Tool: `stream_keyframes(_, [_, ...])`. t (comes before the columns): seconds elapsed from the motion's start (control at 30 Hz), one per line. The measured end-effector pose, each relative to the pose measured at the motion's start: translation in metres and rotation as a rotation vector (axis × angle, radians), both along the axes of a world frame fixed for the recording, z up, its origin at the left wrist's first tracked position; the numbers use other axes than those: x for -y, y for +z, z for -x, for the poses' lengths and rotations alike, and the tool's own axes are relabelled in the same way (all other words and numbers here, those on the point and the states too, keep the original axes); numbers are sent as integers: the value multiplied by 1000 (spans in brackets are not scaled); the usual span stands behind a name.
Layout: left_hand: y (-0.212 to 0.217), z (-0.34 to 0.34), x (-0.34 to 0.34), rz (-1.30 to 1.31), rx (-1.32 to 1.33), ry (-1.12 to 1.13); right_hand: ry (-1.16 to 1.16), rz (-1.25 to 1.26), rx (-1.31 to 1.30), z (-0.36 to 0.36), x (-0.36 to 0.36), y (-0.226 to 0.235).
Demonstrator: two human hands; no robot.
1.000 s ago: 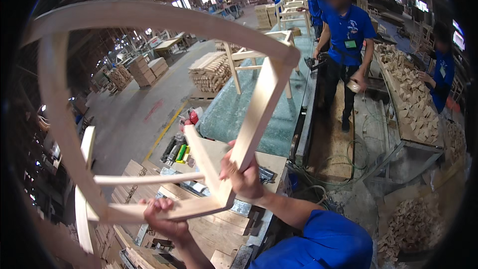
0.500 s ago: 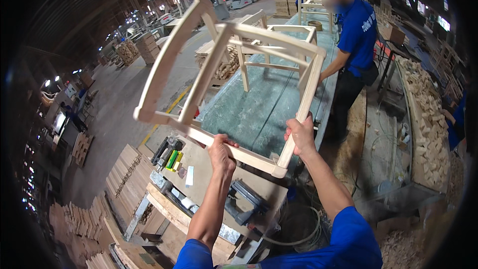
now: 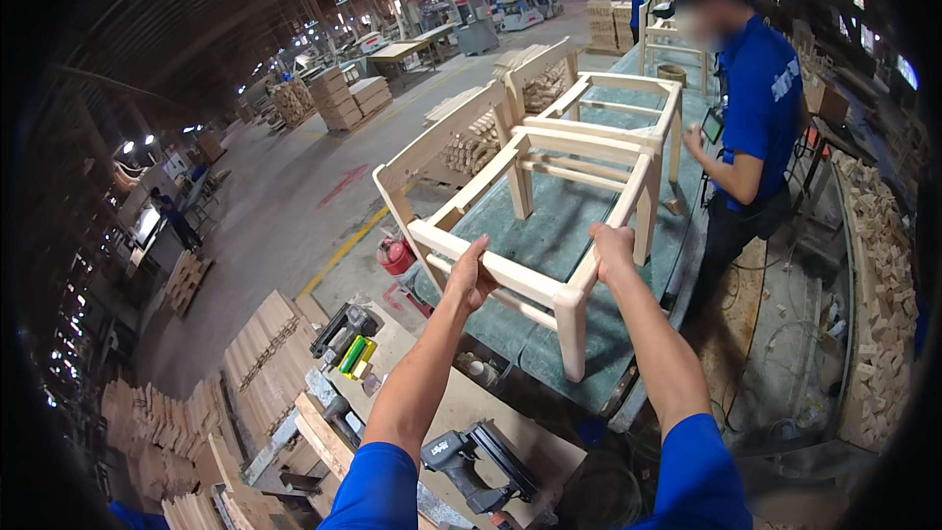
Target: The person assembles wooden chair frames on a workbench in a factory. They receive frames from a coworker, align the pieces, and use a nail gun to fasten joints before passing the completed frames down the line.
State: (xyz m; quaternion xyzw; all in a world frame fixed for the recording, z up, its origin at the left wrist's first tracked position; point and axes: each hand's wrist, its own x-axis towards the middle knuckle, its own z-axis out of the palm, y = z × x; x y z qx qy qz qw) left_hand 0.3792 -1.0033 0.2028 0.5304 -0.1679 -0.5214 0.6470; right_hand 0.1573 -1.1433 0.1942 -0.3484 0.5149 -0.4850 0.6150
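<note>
A bare wooden chair frame point(image 3: 549, 186) stands upright with its legs on a green-topped workbench point(image 3: 599, 334). My left hand point(image 3: 469, 277) grips the frame's near front rail. My right hand point(image 3: 613, 247) holds the right side rail near the front leg. Both arms are stretched forward in blue sleeves. A second, similar chair frame point(image 3: 618, 103) stands just behind the first on the same bench.
A person in a blue shirt point(image 3: 756, 118) stands at the bench's right side. A black nail gun point(image 3: 471, 461) and a green-yellow tool point(image 3: 355, 353) lie on the low table near me. Stacks of wooden parts point(image 3: 255, 353) sit at left, scrap blocks point(image 3: 878, 334) at right.
The chair frame was held high and tilted; I have swung it down and forward, and it now stands upright on the green bench with both hands still on it.
</note>
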Motion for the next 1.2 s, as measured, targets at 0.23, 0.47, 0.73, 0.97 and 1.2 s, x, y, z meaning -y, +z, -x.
stream_keyframes(0.23, [9, -21, 10, -204, 343, -77, 11, 22, 122, -23, 54, -6])
stream_keyframes(0.47, [-36, 31, -168, 116, 672, -142, 190, 422, 70, -40, 27, 18])
stream_keyframes(0.73, [-80, 128, -604, -470, 525, 710, 893, 909, -290, -54, -338, -128])
stream_keyframes(0.97, [-138, 339, -848, -1129, 107, 1591, 1410, 1006, -474, -27, -547, -154])
stream_keyframes(1.2, [-189, 453, -942, -1097, -461, 1129, 1114, 995, -563, -23, -629, -130])
